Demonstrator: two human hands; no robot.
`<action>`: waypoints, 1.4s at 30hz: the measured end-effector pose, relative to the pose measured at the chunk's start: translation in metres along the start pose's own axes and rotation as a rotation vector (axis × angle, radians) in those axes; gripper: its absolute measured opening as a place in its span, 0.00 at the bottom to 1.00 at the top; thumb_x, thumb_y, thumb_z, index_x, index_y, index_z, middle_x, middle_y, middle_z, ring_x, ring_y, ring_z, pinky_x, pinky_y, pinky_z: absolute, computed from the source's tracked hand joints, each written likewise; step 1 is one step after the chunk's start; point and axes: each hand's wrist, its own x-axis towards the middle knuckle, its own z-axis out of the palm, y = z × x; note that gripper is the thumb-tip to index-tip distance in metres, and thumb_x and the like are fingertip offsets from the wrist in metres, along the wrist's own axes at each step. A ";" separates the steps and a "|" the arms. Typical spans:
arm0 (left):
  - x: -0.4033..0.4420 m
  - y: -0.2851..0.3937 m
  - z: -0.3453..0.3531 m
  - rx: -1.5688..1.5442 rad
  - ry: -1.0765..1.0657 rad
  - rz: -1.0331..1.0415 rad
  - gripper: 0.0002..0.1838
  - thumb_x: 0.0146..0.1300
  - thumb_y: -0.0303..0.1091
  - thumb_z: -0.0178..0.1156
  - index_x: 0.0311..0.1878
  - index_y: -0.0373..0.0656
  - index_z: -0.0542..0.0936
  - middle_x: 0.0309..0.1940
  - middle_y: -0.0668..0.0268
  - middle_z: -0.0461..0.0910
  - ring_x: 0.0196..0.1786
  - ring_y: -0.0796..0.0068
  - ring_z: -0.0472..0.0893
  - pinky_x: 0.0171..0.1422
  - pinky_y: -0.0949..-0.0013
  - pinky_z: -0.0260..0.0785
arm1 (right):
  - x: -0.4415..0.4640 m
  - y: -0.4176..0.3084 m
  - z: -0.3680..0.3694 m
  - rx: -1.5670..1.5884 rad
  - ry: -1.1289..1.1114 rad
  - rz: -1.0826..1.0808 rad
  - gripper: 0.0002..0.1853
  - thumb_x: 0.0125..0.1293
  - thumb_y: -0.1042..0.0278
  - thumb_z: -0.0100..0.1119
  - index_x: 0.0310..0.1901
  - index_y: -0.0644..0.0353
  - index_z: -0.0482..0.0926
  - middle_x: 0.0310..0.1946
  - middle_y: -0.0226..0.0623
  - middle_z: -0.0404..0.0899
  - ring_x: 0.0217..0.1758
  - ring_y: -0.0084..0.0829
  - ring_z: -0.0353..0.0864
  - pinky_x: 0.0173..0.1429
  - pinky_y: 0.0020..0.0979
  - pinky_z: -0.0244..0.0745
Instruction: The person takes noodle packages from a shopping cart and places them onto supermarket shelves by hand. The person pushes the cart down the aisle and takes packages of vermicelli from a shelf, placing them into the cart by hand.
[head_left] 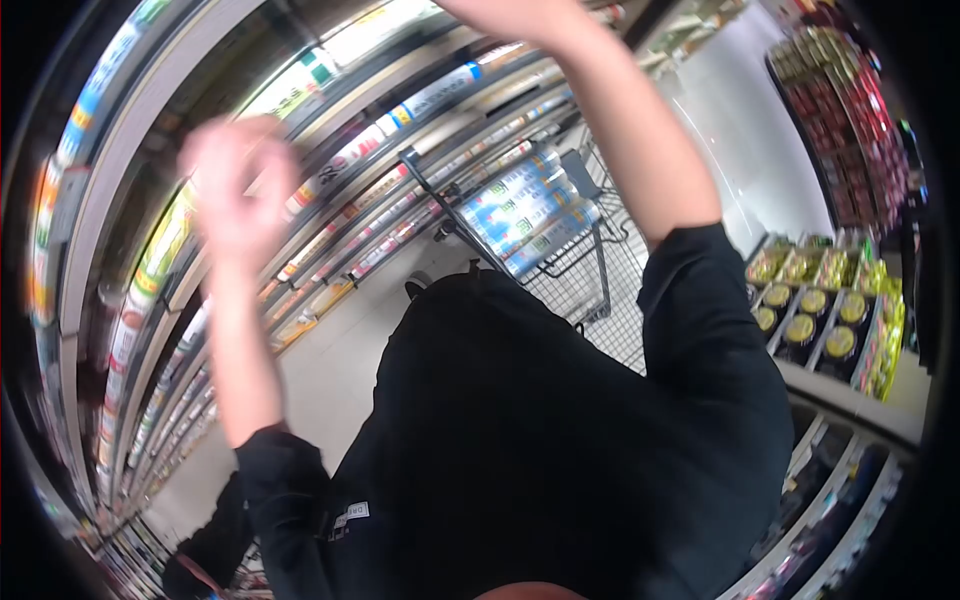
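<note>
Stocked shelving (160,105) is being faced, its rows running behind and beyond the fingers of the left hand (235,190). A wire cart (625,300) is being shown below the fingers, nearer the right arm, and blue-and-white packs (530,210) are being carried in it, well apart from either hand's fingers. The right hand (505,12) is being cut off by the view's top edge, so whether its fingers are being spread or pressed together cannot be told. The left hand is being held before the shelf fronts; its fingers are being blurred, seemingly curled, and whether anything is being pinched or touched cannot be told. A reach at the shelving is seemingly being made, and steady, clear finger placement there is probably being called for
</note>
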 end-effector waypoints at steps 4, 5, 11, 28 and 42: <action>-0.090 0.070 0.137 -0.618 -0.558 -0.401 0.10 0.62 0.29 0.66 0.47 0.41 0.87 0.46 0.55 0.87 0.51 0.52 0.84 0.61 0.55 0.76 | -0.193 0.093 0.025 0.098 0.011 0.752 0.18 0.75 0.56 0.62 0.51 0.64 0.83 0.43 0.34 0.86 0.48 0.22 0.82 0.57 0.29 0.77; -0.125 0.075 0.176 -0.675 -0.689 -0.307 0.12 0.66 0.33 0.66 0.51 0.43 0.86 0.48 0.56 0.87 0.53 0.56 0.86 0.61 0.59 0.77 | -0.242 0.111 0.028 0.039 -0.097 1.014 0.20 0.75 0.53 0.60 0.53 0.64 0.83 0.39 0.38 0.86 0.44 0.27 0.83 0.55 0.31 0.78; -0.220 0.139 0.286 -0.474 -1.075 -0.119 0.22 0.63 0.44 0.68 0.56 0.40 0.83 0.50 0.54 0.86 0.55 0.52 0.84 0.61 0.51 0.75 | -0.400 0.122 0.050 -0.418 -0.816 1.474 0.38 0.72 0.37 0.50 0.70 0.64 0.75 0.67 0.55 0.78 0.75 0.50 0.73 0.77 0.50 0.65; -0.215 0.182 0.315 -0.573 -1.148 -0.299 0.34 0.50 0.52 0.76 0.56 0.40 0.80 0.49 0.52 0.85 0.55 0.53 0.84 0.59 0.48 0.75 | -0.377 0.037 0.055 -0.295 0.264 1.038 0.31 0.54 0.63 0.79 0.55 0.63 0.72 0.48 0.52 0.76 0.54 0.54 0.78 0.61 0.46 0.74; -0.045 0.086 0.090 -1.455 -0.219 -0.677 0.31 0.59 0.24 0.76 0.64 0.40 0.73 0.58 0.62 0.82 0.62 0.71 0.82 0.67 0.63 0.76 | -0.161 -0.058 0.022 0.165 -0.386 0.431 0.43 0.59 0.62 0.78 0.73 0.62 0.66 0.69 0.53 0.71 0.73 0.49 0.74 0.72 0.43 0.72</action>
